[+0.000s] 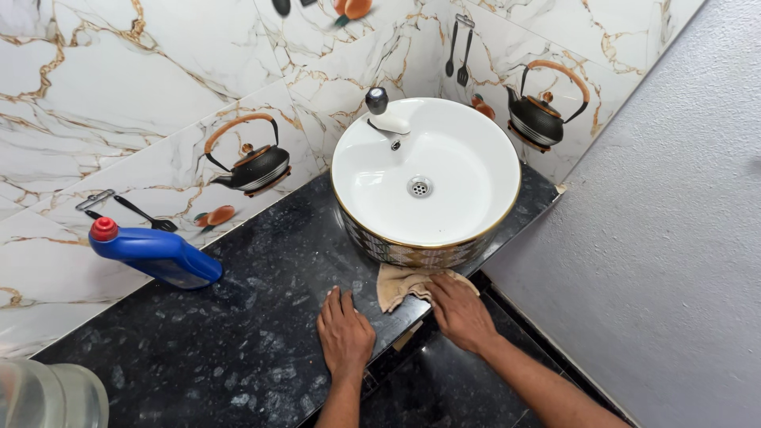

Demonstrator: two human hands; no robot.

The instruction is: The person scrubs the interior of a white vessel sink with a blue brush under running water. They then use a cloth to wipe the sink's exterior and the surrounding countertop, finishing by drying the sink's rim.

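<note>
From the head camera I look down on a dark speckled stone counter (238, 349) set into a corner of marble-patterned wall tiles (119, 87) printed with kettles and kitchen tools. My right hand (458, 311) lies palm down on a tan cloth (400, 283), fingers together and pressing it flat against the counter's front edge, right at the foot of the round white basin (468, 158); it covers the cloth rather than clenching it. The cloth spreads out to the left from under the fingertips, its free part bunched between my two hands and touching the basin's gold-patterned outer wall (396, 252). My left hand (345, 333) rests flat on the bare stone just beside the cloth, fingers straight and close together, holding nothing. The basin stands on the counter just beyond both hands, with a drain (420, 187) in its bowl and a white tap with a dark knob (382, 113) at its back rim. Well to the left, a blue bottle with a red cap (154, 252) leans against the tiles. A clear plastic container (47, 396) shows at the lower left corner. A grey wall (674, 238) closes the right side.
</note>
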